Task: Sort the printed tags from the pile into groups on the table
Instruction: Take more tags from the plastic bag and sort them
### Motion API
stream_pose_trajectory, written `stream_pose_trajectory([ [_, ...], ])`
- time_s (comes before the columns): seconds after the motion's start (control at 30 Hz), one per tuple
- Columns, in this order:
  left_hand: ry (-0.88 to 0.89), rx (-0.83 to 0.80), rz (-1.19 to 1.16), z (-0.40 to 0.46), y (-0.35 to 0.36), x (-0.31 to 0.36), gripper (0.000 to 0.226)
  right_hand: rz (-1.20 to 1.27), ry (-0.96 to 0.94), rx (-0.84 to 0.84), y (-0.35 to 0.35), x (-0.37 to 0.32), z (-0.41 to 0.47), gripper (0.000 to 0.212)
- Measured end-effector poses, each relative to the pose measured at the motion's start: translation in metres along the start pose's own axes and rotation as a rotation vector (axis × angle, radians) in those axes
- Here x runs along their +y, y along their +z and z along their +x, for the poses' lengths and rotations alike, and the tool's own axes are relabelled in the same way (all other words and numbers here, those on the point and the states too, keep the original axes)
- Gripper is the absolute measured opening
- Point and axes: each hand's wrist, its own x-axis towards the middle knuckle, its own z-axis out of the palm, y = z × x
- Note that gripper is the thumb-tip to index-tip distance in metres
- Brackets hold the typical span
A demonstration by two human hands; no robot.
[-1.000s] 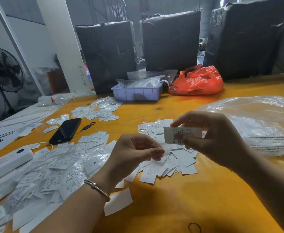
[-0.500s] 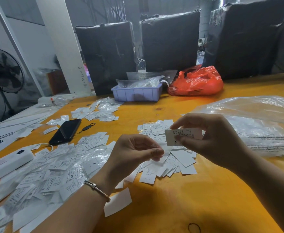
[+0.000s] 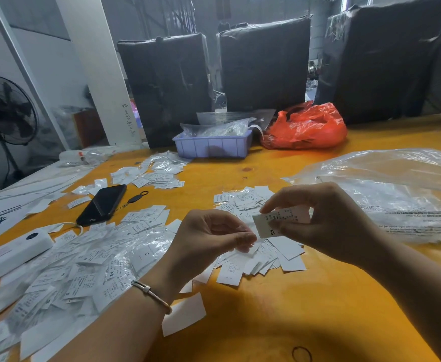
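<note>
At frame centre the right hand (image 3: 329,226) is pinching one tag (image 3: 276,224) marked XS, reading it; the left hand (image 3: 211,239) beside it is curling thumb to fingers, whether on a tag I cannot tell. Judging by this, the step is identifying size; next the tag needs dropping onto the matching group. On the tabletop (image 3: 266,322) I am counting one large pile (image 3: 83,270) lower left, one group (image 3: 261,254) under the hands, another (image 3: 156,173) farther up, one phone (image 3: 101,205), one tray (image 3: 211,146)

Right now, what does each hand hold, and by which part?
The right hand pinches an XS tag at its right end. The left hand holds nothing visible.
</note>
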Motion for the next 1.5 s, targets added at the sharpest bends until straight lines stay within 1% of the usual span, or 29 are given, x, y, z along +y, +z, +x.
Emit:
stream_pose_trajectory([
  [0.1, 0.016, -0.026, 0.021, -0.001, 0.002, -0.002, 0.019, -0.001, -0.007, -0.065, 0.001, 0.0, 0.002, 0.022],
  [0.2, 0.001, -0.039, 0.015, -0.001, 0.004, -0.003, 0.029, -0.016, -0.006, -0.131, 0.002, 0.0, 0.001, 0.02],
  [0.27, -0.008, -0.049, 0.031, -0.001, 0.005, -0.005, 0.029, -0.016, -0.005, -0.149, 0.004, 0.001, 0.001, 0.02],
  [0.37, -0.022, -0.048, 0.052, 0.0, 0.005, -0.007, 0.018, 0.001, 0.027, -0.109, 0.008, 0.003, 0.0, 0.023],
  [0.43, -0.029, -0.045, 0.052, 0.0, 0.005, -0.007, 0.015, 0.012, 0.05, -0.07, 0.011, 0.005, 0.0, 0.025],
  [0.47, -0.031, -0.043, 0.045, 0.0, 0.005, -0.006, 0.015, 0.054, 0.063, -0.044, 0.012, 0.005, 0.0, 0.026],
  [0.57, -0.041, -0.029, 0.019, -0.001, 0.006, -0.001, 0.026, 0.297, 0.139, 0.053, 0.01, 0.007, 0.001, 0.025],
  [0.63, -0.057, -0.027, 0.007, 0.001, 0.005, 0.0, 0.03, 0.351, 0.155, 0.094, 0.01, 0.008, 0.001, 0.025],
  [0.8, -0.062, -0.021, 0.022, 0.0, 0.006, -0.002, 0.029, 0.271, 0.098, 0.013, 0.023, 0.0, -0.001, 0.026],
  [0.9, -0.066, 0.014, 0.007, 0.001, 0.004, -0.002, 0.025, 0.301, 0.15, 0.074, 0.017, 0.003, 0.001, 0.027],
  [0.97, -0.079, 0.035, -0.014, 0.002, 0.002, -0.002, 0.023, 0.373, 0.19, 0.135, 0.011, 0.005, 0.002, 0.023],
  [1.03, -0.09, 0.038, -0.024, 0.002, 0.002, -0.002, 0.026, 0.385, 0.193, 0.142, 0.01, 0.005, 0.002, 0.02],
  [1.13, -0.113, 0.033, -0.058, 0.002, 0.004, -0.003, 0.025, 0.3, 0.159, 0.139, 0.019, 0.002, 0.002, 0.019],
  [1.2, -0.118, 0.031, -0.074, 0.002, 0.005, -0.003, 0.021, 0.205, 0.114, 0.119, 0.026, 0.001, 0.0, 0.017],
  [1.27, -0.118, 0.034, -0.07, 0.001, 0.004, -0.003, 0.022, 0.168, 0.091, 0.091, 0.031, 0.001, -0.001, 0.014],
  [1.33, -0.116, 0.033, -0.068, 0.001, 0.004, -0.004, 0.022, 0.185, 0.11, 0.051, 0.032, 0.002, 0.0, 0.012],
  [1.4, -0.116, 0.039, -0.062, 0.001, 0.003, -0.004, 0.021, 0.25, 0.154, 0.018, 0.03, 0.003, 0.001, 0.015],
  [1.5, -0.12, 0.049, -0.064, 0.002, 0.003, -0.004, 0.023, 0.418, 0.272, 0.054, 0.026, 0.005, 0.0, 0.02],
])
